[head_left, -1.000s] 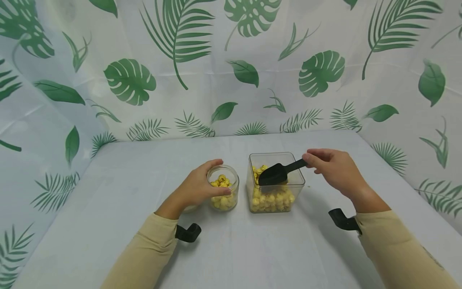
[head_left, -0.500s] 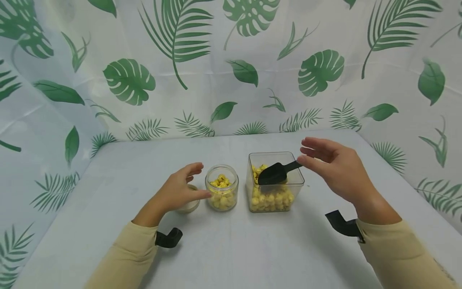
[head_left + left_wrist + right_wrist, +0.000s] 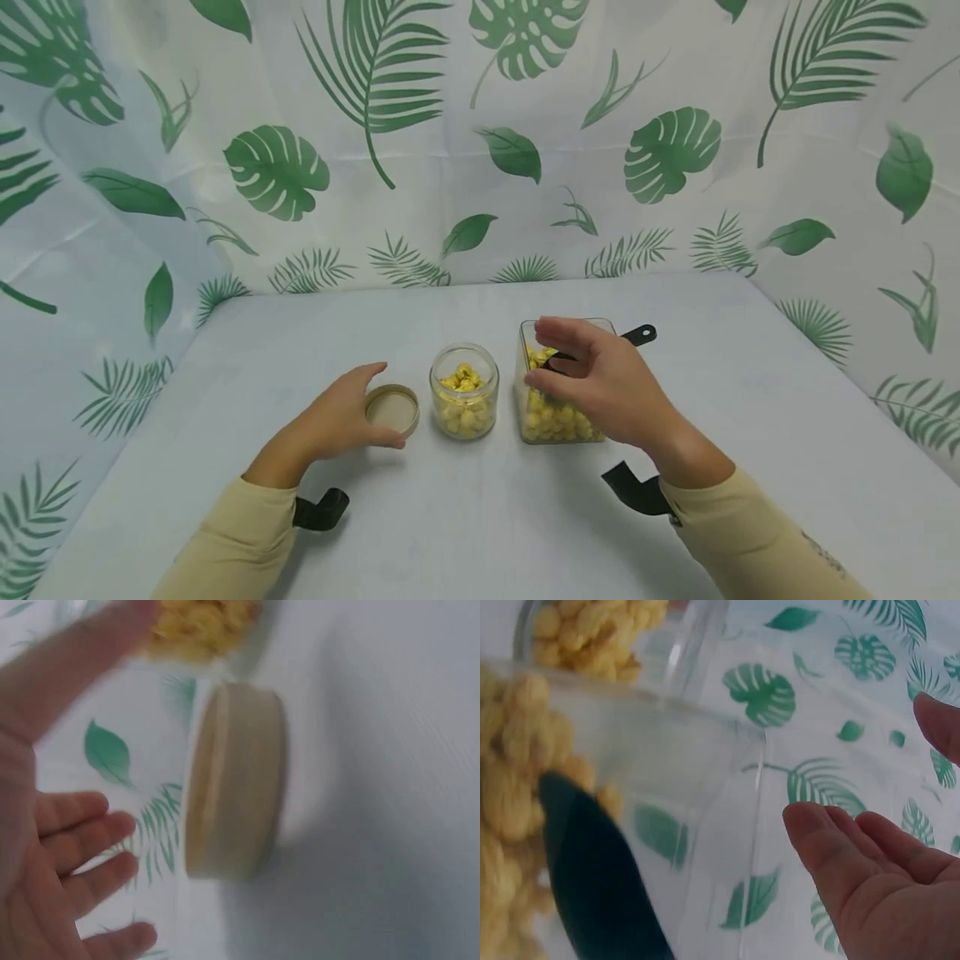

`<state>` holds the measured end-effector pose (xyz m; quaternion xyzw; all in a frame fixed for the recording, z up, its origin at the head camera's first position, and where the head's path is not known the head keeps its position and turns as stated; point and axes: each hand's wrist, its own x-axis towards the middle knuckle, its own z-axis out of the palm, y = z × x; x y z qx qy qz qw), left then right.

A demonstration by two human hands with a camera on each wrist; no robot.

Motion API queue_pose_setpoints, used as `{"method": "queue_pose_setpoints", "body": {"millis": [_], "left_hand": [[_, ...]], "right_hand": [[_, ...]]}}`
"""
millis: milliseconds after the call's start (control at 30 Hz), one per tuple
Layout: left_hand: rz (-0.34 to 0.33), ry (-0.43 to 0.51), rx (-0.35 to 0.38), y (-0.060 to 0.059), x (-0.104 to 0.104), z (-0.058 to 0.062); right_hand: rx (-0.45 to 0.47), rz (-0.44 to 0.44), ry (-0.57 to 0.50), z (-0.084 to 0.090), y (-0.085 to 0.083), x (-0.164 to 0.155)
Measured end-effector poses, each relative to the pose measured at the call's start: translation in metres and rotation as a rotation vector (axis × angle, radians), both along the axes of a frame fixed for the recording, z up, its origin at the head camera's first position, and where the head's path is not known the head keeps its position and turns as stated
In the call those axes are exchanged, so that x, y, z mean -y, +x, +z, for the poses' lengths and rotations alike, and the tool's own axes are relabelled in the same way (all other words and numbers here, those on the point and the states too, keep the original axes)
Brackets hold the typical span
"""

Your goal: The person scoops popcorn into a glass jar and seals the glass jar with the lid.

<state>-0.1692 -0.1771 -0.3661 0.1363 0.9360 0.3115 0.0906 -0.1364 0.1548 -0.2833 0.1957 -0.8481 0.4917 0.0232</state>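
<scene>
The left hand (image 3: pixel 337 421) is resting low on the table (image 3: pixel 480 517), its fingers relaxed and spread, thumb toward the lid (image 3: pixel 392 409) that is lying flat just left of the jar (image 3: pixel 464 391); whether the fingertips are actually touching the lid cannot be told from the head view. In the left wrist view the same hand (image 3: pixel 52 847) is showing loose, straight fingers (image 3: pixel 97 874) near the lid (image 3: pixel 236 780) with a gap showing between them, gripping nothing. The jar is standing upright and uncovered, partly filled with yellow pieces (image 3: pixel 459 379). Just to its right, the square clear box (image 3: pixel 558 421) is holding more yellow pieces, and the black scoop (image 3: pixel 637 336) is lying in it with its handle sticking out over the far right rim. The right hand (image 3: pixel 600 383) is hovering over the box, fingers open and slightly bent, holding nothing and not touching the scoop. In the right wrist view the hand's fingers (image 3: pixel 840 855) are showing straight beside the clear wall of the box (image 3: pixel 705 825), with the scoop's dark blade (image 3: pixel 592 877) lying among the pieces inside. A cloth with green leaves (image 3: pixel 667 154) is hanging behind the table.
</scene>
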Motion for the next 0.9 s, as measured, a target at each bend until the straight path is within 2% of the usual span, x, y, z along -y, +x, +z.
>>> {"method": "queue_pose_setpoints", "body": {"millis": [133, 333, 633, 767, 900], "left_hand": [[-0.012, -0.07, -0.024, -0.001, 0.003, -0.009], [-0.012, -0.089, -0.039, -0.001, 0.004, -0.017], [-0.018, -0.087, -0.039, -0.002, 0.004, -0.021], [-0.027, -0.093, -0.042, -0.003, 0.003, -0.023], [-0.025, -0.088, -0.052, -0.004, 0.002, -0.024]], "right_hand": [[0.032, 0.01, 0.006, -0.009, 0.001, 0.019], [0.023, 0.026, 0.033, -0.017, 0.003, 0.046], [0.039, -0.055, 0.06, -0.031, 0.005, 0.07], [0.026, -0.108, 0.088, -0.04, 0.001, 0.075], [0.027, -0.121, 0.096, -0.049, -0.004, 0.08]]}}
